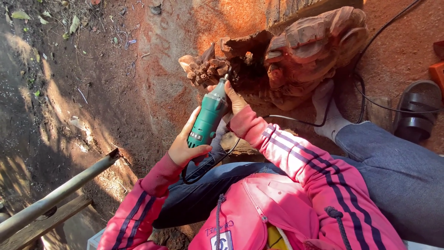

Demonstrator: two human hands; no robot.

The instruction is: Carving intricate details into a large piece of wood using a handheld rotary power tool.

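Two hands on one green rotary grinder [208, 118], seen from the head view. Left hand [185, 146] wrapped around the tool's rear end, fingers closed tight on the green body, thumb across the underside. Right hand [235, 99] further forward, grip closed about the narrow grey nose of the grinder, fingertips close to the bit. Tool tilted, nose up and away, tip at the dark hollow of a reddish wooden carving [286, 55]. Carving lying on the dusty red ground [152, 78], rough and deeply cut, with rounded ridges on its right part and a knobbly cluster at its left end. Black power cord [203, 169] looping from the grinder's rear across blue jeans; a second black cable [384, 107] trailing over the ground at right. Pink striped sleeves on both arms. White sock [326, 111] on a foot resting against the carving's lower edge. Black sandal [416, 111] on the ground at far right, well apart from the hands. Grey pipe [60, 192] slanting across the lower left corner, over a wooden plank.
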